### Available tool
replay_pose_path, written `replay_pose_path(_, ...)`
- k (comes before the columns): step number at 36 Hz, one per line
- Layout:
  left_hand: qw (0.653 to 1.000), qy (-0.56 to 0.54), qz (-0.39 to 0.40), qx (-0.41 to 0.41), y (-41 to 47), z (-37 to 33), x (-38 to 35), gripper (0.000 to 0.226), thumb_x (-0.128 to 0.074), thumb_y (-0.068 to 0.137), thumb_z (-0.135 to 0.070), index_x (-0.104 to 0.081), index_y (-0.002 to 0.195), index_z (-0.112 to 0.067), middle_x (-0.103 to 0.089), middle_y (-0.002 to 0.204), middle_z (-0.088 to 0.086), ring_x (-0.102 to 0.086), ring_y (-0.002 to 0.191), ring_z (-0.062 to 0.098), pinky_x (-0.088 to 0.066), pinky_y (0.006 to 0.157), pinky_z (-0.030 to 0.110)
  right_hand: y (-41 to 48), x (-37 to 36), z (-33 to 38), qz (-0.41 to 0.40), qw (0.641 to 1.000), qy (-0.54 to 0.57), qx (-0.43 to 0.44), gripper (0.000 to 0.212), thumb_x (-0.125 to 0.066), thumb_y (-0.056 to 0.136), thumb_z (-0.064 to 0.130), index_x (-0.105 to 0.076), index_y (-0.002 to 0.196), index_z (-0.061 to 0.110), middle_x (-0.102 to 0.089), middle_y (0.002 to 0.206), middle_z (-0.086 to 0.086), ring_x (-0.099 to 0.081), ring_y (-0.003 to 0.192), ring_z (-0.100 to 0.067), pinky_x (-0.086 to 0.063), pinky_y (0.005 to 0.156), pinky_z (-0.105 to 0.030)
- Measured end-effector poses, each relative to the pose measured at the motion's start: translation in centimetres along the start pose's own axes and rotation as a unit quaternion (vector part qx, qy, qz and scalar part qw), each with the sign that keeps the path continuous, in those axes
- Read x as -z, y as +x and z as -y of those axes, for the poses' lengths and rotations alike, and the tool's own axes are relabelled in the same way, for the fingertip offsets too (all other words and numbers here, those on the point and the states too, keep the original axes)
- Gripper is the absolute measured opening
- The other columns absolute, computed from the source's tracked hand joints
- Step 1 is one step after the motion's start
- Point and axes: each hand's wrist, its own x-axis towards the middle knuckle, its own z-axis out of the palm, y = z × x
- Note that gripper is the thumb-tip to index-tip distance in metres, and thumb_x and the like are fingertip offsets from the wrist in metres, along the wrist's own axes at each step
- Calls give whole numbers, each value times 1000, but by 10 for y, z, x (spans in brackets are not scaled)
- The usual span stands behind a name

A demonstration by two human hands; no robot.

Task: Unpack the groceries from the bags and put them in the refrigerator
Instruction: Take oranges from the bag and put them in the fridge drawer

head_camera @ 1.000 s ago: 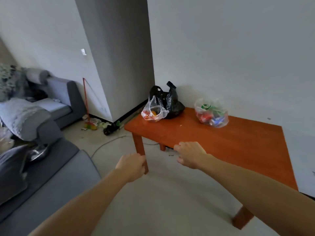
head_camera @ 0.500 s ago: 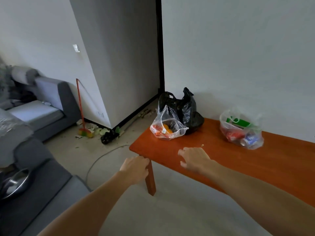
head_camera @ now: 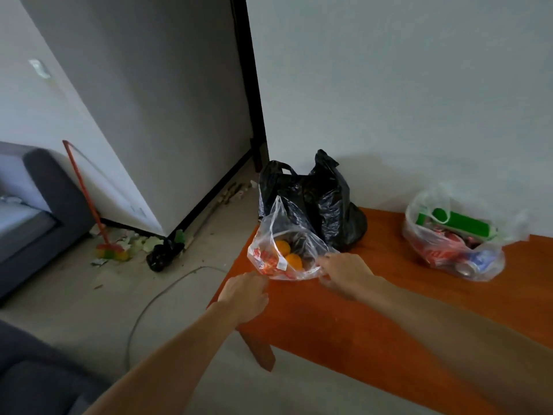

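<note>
A clear plastic bag (head_camera: pixel 270 235) with oranges and red packets sits at the left corner of the orange-brown table (head_camera: pixel 374 313). Behind it, touching it, stands a black plastic bag (head_camera: pixel 326 205). Another clear bag (head_camera: pixel 449 253), holding a green box and cans, lies further right near the wall. My left hand (head_camera: pixel 247 295) reaches the first bag's lower left edge with its fingers loosely bent. My right hand (head_camera: pixel 347 274) touches that bag's right side, fingertips on the plastic. No refrigerator is plainly in view.
A grey pillar (head_camera: pixel 155 115) stands left of the table, with a dark gap beside the white wall. On the floor lie a red-handled broom (head_camera: pixel 86 199), litter, a small black bag (head_camera: pixel 161 254) and a cable (head_camera: pixel 155 301). A grey sofa (head_camera: pixel 45 211) is at far left.
I have come closer to the table. Both hands moved forward from the table's near edge to the clear bag with the oranges, one on each side of it.
</note>
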Motion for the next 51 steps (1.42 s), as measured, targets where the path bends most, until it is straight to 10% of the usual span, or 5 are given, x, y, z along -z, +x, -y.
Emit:
replay_pose_path(25,928,127,98,-336,283,84,-33,54,-63,89,-31,-45,138,-16,-48,132,6,-42,127,25,-33,110,39,163,-125,12,139,974,67,-168,63,-68,86,36,-38,140,27,-38,145,-2,-41,130,-28,-33,111,-49)
replay_pose_path(34,903,66,115,-409,288,129,-80,109,-77,78,-32,5,149,-43,-55,135,10,-61,110,31,-55,85,48,174,-156,43,88,944,139,-285,75,-76,77,33,-39,141,26,-37,151,-5,-31,142,-27,-30,115,-51)
replay_pose_path(39,918,103,129,-360,285,143,-91,56,-68,84,-39,-50,136,-27,-40,149,3,-48,125,25,-41,104,42,174,-147,43,71,941,147,-297,75,-78,71,44,-46,135,23,-47,144,-5,-48,129,-28,-38,107,-49)
replay_pose_path(46,900,102,95,-413,264,146,-96,77,-75,79,-14,-34,142,-29,-41,145,6,-42,131,27,-36,109,50,137,-113,42,-100,944,132,-285,79,-66,72,61,-42,138,25,-57,125,-2,-63,101,-22,-56,75,-40)
replay_pose_path(51,869,138,133,-456,251,138,-104,76,-73,79,-8,-37,142,-32,-32,151,-3,-36,137,21,-36,100,69,124,-116,14,24,914,94,-393,87,-64,76,64,-22,147,35,-41,132,-5,-53,112,-24,-57,71,-42)
